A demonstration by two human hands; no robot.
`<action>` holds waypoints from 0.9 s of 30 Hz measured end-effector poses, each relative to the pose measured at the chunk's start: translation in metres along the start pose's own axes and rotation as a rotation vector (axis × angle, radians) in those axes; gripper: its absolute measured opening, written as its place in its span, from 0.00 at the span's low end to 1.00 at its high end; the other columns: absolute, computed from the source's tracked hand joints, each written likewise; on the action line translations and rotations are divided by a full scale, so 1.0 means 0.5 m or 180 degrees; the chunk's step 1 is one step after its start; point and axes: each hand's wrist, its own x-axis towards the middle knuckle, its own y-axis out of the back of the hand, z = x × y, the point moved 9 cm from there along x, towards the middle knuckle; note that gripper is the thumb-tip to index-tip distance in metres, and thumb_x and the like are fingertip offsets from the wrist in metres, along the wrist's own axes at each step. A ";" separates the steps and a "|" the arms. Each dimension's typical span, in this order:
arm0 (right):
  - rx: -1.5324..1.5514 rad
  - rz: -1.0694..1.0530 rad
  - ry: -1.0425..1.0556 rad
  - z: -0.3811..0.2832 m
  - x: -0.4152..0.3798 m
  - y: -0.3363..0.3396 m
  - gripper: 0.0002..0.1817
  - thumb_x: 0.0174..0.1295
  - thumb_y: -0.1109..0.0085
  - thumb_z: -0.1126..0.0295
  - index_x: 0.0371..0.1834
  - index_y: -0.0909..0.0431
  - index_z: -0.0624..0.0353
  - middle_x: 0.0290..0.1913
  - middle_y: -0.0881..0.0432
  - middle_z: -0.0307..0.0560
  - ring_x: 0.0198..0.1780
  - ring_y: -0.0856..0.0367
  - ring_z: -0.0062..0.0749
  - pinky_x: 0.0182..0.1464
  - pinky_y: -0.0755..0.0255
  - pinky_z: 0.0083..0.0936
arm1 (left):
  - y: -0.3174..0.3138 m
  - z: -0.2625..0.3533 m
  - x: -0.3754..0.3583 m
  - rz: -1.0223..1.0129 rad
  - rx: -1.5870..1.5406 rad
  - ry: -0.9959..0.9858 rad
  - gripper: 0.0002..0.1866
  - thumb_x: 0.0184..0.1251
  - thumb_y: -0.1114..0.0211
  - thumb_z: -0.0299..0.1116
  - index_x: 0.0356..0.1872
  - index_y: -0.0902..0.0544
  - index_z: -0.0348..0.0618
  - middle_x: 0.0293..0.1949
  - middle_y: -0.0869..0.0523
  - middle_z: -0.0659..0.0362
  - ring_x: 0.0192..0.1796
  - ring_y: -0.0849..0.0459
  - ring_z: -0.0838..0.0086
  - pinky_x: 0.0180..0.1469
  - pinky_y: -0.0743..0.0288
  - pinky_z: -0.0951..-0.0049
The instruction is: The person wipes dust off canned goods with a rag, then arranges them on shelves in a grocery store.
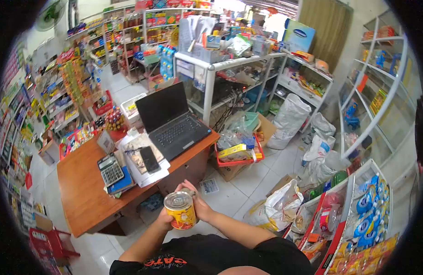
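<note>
A yellow tin can (180, 215) with a silver ringed lid is held upright in front of my body, near the desk's front edge. My left hand (164, 220) is closed around the can's left side. My right hand (198, 205) presses against the other side, its fingers curled behind the lid. Between those fingers and the can shows a small grey-brown rag (189, 191), crumpled and mostly hidden by the hand.
On the wooden desk (78, 183) lie an open laptop (175, 133), a phone (149, 159), papers and a calculator (111, 172). A red basket (243, 160) and white sacks (289, 121) stand on the floor. Stocked shelves line the shop.
</note>
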 end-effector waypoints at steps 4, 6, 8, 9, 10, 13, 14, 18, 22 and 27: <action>0.0975 -0.1017 -0.0185 -0.028 0.035 -0.087 0.34 0.67 0.61 0.63 0.69 0.66 0.59 0.70 0.54 0.52 0.70 0.52 0.37 0.67 0.54 0.31 | 0.033 0.027 -0.067 0.0261 0.0284 -0.0213 0.58 0.36 0.26 0.47 0.67 0.54 0.41 0.62 0.35 0.51 0.61 0.32 0.61 0.60 0.35 0.58; -0.0082 -0.1426 -0.0477 -0.013 0.060 -0.098 0.28 0.67 0.63 0.59 0.67 0.49 0.59 0.69 0.52 0.59 0.71 0.59 0.43 0.69 0.63 0.34 | 0.081 0.025 -0.105 0.0158 0.0517 -0.0126 0.52 0.36 0.26 0.49 0.64 0.44 0.38 0.58 0.30 0.49 0.58 0.28 0.60 0.59 0.33 0.57; -0.0688 -0.1408 0.0293 -0.106 0.105 -0.090 0.33 0.64 0.59 0.52 0.67 0.48 0.62 0.69 0.54 0.58 0.71 0.60 0.44 0.69 0.62 0.35 | 0.099 0.027 -0.148 0.0838 -0.0043 -0.0128 0.49 0.36 0.27 0.52 0.60 0.38 0.37 0.55 0.27 0.49 0.55 0.25 0.61 0.58 0.33 0.58; -0.0057 -0.1340 0.0172 -0.113 0.112 -0.090 0.40 0.58 0.51 0.48 0.67 0.49 0.61 0.68 0.50 0.58 0.71 0.56 0.45 0.68 0.60 0.35 | 0.085 0.040 -0.167 0.0829 -0.0464 -0.0349 0.47 0.38 0.27 0.51 0.60 0.37 0.38 0.54 0.26 0.51 0.55 0.25 0.63 0.57 0.32 0.61; 0.0133 -0.1695 0.0289 -0.155 0.117 -0.113 0.42 0.52 0.44 0.48 0.66 0.47 0.60 0.67 0.46 0.59 0.69 0.52 0.46 0.68 0.57 0.35 | 0.095 0.030 -0.184 0.0844 -0.0710 -0.0397 0.45 0.40 0.28 0.49 0.59 0.37 0.38 0.54 0.26 0.51 0.55 0.25 0.63 0.57 0.32 0.61; 0.0005 -0.2649 0.0085 -0.196 0.078 -0.208 0.45 0.41 0.31 0.53 0.63 0.40 0.58 0.63 0.38 0.59 0.66 0.43 0.48 0.65 0.50 0.35 | 0.127 0.000 -0.233 0.0767 -0.0964 -0.0574 0.40 0.44 0.32 0.45 0.59 0.36 0.38 0.55 0.27 0.52 0.55 0.26 0.64 0.58 0.33 0.63; -0.0184 -0.2884 -0.0070 -0.187 0.057 -0.232 0.45 0.37 0.28 0.55 0.61 0.38 0.58 0.62 0.36 0.59 0.65 0.41 0.48 0.65 0.48 0.35 | 0.112 0.015 -0.244 0.0755 -0.0696 -0.0665 0.40 0.44 0.33 0.44 0.59 0.37 0.38 0.55 0.27 0.52 0.56 0.26 0.64 0.58 0.33 0.63; 0.0374 -0.2482 0.0637 -0.201 0.054 -0.245 0.40 0.36 0.27 0.61 0.56 0.33 0.58 0.61 0.36 0.60 0.64 0.38 0.47 0.63 0.45 0.36 | 0.053 0.096 -0.234 0.0559 0.0383 -0.0651 0.37 0.46 0.36 0.39 0.60 0.37 0.38 0.55 0.28 0.52 0.57 0.27 0.66 0.58 0.34 0.65; 0.1086 -0.1649 0.0036 -0.166 0.063 -0.208 0.38 0.41 0.29 0.61 0.55 0.36 0.61 0.62 0.38 0.55 0.62 0.38 0.40 0.63 0.46 0.32 | 0.082 0.165 -0.227 0.1742 0.1599 -0.1091 0.21 0.49 0.41 0.28 0.47 0.30 0.41 0.47 0.25 0.56 0.52 0.27 0.72 0.55 0.34 0.71; 0.1195 -0.0550 0.0149 -0.121 0.083 -0.154 0.39 0.46 0.32 0.56 0.57 0.44 0.60 0.51 0.36 0.48 0.55 0.35 0.34 0.60 0.42 0.31 | 0.018 0.280 -0.221 0.2262 0.4017 -0.1907 0.09 0.51 0.37 0.28 0.31 0.27 0.41 0.34 0.26 0.59 0.41 0.28 0.72 0.44 0.34 0.73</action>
